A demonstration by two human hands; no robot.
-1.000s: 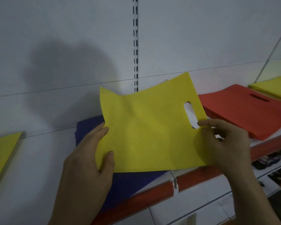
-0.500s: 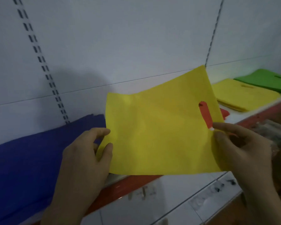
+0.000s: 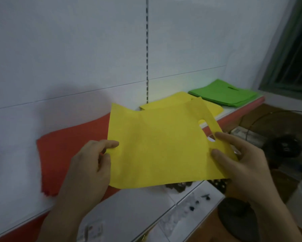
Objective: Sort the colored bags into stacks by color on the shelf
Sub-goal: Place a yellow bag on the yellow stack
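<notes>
Yellow bag (image 3: 157, 147) pinched between left hand (image 3: 91, 165), right hand (image 3: 237, 161).

both hands (image 3: 166, 165) raised, fingers pinching

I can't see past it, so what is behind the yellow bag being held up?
Behind the yellow bag, a yellow stack and a red stack lie on the shelf; the bag covers much of both, so how they meet is hidden.
</notes>
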